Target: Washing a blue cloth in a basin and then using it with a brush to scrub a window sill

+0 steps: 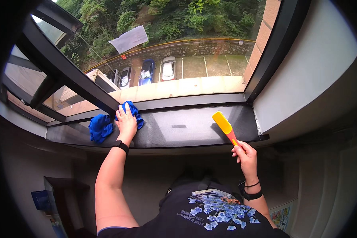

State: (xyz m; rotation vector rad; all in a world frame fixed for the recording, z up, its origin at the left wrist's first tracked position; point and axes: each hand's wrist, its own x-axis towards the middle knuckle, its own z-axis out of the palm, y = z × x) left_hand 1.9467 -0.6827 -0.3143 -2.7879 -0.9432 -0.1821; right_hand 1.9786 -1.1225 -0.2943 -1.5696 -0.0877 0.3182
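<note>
My left hand [127,122] lies on a crumpled blue cloth [138,117] at the foot of the window frame, its fingers pressed over the fabric. Just left of it, a second blue cloth [100,128] sits bunched on the dark, glossy windowsill [178,136]. In my right hand [246,154] is a brush [223,122] with a yellow head and an orange-red handle. I grip it by the handle end, with the head tilted up and to the left, over the right part of the sill. Short bristles or teeth show along the head's upper right edge.
The window glass [178,71] rises behind the sill, between dark frame bars [77,74]. At the left stands another framed window section [26,74]. A pale wall [303,71] borders the sill on the right. Outside are parked cars and trees. A dark cabinet [62,184] stands at lower left.
</note>
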